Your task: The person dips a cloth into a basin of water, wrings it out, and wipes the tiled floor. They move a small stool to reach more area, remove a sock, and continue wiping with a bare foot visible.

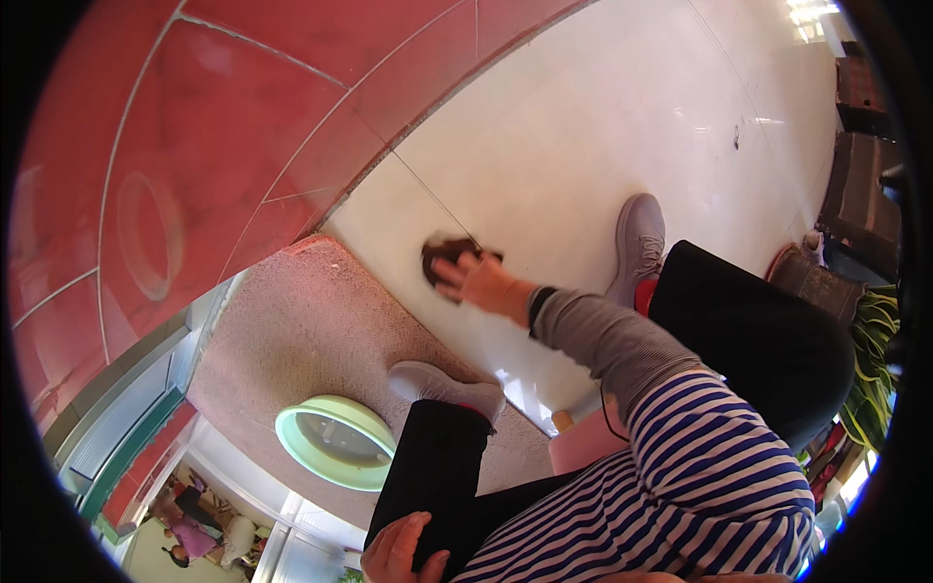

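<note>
My right hand (485, 284), blurred by motion, presses with its fingers on a dark brown cloth (448, 255). That cloth is bunched on the glossy white tile floor (539, 175), over a joint between tiles and near the edge of a brownish-pink mat (291, 321). At the bottom of the view my left hand (404, 546) rests on my left knee, its fingers apart and nothing seen in it. A pale green plastic basin (328, 474) with cloudy water stands on the mat, beside my left shoe (444, 386).
A red tiled wall (219, 95) borders the floor at upper left. Beside me is a pink seat (583, 444). Dark furniture (860, 182) and a leafy plant (871, 364) stand at right. Past the doorway at lower left is another person (193, 539).
</note>
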A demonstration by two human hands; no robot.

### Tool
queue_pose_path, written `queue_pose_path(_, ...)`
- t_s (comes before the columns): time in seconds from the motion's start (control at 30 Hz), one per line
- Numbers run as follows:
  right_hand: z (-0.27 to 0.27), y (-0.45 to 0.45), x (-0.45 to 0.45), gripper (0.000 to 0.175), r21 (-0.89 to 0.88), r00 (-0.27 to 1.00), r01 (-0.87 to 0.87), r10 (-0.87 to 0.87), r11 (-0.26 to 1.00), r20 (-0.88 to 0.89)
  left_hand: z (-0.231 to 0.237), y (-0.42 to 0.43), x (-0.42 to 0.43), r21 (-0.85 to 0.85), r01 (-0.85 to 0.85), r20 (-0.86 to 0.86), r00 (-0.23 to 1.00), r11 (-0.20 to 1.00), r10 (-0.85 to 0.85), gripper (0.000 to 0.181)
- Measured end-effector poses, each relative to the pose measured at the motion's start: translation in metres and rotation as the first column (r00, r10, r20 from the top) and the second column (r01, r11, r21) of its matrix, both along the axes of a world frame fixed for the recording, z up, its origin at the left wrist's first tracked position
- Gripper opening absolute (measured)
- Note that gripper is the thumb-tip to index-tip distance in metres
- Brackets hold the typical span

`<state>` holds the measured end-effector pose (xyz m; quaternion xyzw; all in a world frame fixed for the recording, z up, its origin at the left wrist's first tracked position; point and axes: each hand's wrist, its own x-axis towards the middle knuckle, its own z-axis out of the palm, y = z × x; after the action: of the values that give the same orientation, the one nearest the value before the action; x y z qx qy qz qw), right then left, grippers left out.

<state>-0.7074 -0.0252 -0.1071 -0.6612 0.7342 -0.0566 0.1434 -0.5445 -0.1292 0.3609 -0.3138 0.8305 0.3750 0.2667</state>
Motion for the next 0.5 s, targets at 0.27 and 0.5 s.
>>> queue_pose_path(0.27, 0.016, 0.116, -0.196, 0.062, 0.164, 0.642, 0.765, -0.759, 0.623, -0.107, -0.007, -0.014, 0.006, 0.037, 0.026, -0.034, 0.999, 0.999, -0.025, 0.050)
queue_pose_path(0.5, 0.000, 0.071, -0.141, 0.066, 0.117, 0.465, 0.874, -0.882, 0.472, 0.077, -0.003, -0.011, 0.005, -0.001, 0.123, 0.003, 0.992, 0.992, -0.123, 0.053)
